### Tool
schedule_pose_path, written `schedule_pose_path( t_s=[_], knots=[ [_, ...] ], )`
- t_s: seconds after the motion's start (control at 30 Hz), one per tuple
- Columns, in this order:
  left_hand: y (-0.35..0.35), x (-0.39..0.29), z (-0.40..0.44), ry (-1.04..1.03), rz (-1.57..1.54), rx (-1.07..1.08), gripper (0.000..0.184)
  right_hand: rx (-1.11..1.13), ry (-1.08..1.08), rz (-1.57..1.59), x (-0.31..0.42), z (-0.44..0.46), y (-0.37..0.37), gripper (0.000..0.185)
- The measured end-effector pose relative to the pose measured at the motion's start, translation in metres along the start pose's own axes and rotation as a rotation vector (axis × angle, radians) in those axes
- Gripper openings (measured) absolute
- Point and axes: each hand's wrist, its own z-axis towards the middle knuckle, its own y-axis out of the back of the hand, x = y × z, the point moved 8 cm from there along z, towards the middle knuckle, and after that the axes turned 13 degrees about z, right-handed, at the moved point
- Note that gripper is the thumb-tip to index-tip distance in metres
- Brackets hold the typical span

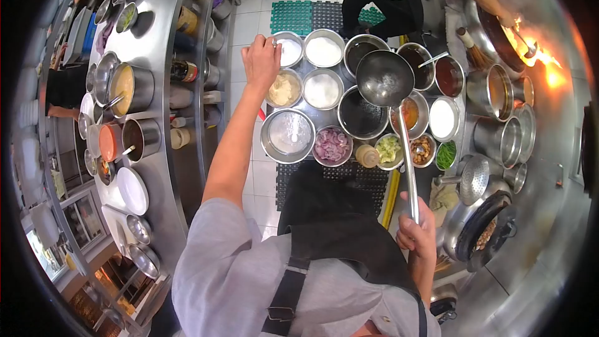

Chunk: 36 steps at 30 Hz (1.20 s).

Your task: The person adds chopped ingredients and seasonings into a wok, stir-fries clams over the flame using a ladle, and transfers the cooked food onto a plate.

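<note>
My right hand is closed around the long metal handle of a ladle. The ladle's dark round bowl hangs over the pots of dark liquid, with a little wetness shining inside. My left hand is stretched forward at the rim of a metal container of white powder. Its fingers are drawn together, and whatever they pinch is too small to make out. Just below that wrist sits a container of pale yellow paste. Beside these stand two more containers of white grains.
Chopped red onion, cut greens and a squat bottle line the near side. Flames rise from a wok at the upper right, where another person's hand works. A steel counter with pots runs along the left.
</note>
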Motion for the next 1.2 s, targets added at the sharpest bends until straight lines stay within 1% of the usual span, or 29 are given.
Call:
schedule_pose_path(
  t_s=[0.03,0.13,0.23,0.33,0.43,0.57,0.77,0.97,1.07,1.2],
  knots=[
    [0.01,-0.006,0.001,-0.045,0.094,-0.016,0.01,0.008,0.0,-0.012,0.0,0.0,0.0,0.059],
    [0.026,-0.022,-0.001,-0.215,0.177,-0.046,0.012,0.022,-0.002,-0.039,0.001,-0.001,0.001,0.058],
    [0.062,-0.043,-0.001,-0.226,0.085,-0.177,0.009,0.018,0.006,-0.041,0.003,-0.002,0.002,0.058],
    [0.03,-0.051,-0.006,-0.029,-0.296,-0.161,0.007,0.009,0.011,-0.026,0.002,0.0,0.003,0.059],
    [-0.001,-0.059,-0.013,0.052,-0.337,-0.13,0.008,-0.003,0.008,-0.024,0.002,0.005,0.007,0.059],
    [-0.019,-0.058,-0.015,0.094,-0.322,-0.127,0.009,-0.015,0.002,-0.024,0.0,0.003,0.011,0.06],
    [-0.042,-0.041,-0.018,0.261,-0.487,-0.047,0.015,-0.042,-0.004,-0.017,-0.002,-0.002,0.015,0.06],
    [-0.056,-0.032,-0.023,0.364,-0.64,-0.031,0.016,-0.016,-0.016,0.008,-0.004,-0.001,0.015,0.061],
    [-0.058,-0.027,-0.026,0.404,-0.61,-0.028,0.017,-0.021,-0.016,0.006,-0.005,-0.001,0.015,0.06],
    [-0.073,-0.008,-0.035,0.525,-0.615,-0.019,0.02,0.011,-0.03,0.026,-0.007,0.002,0.015,0.06]
  ],
)
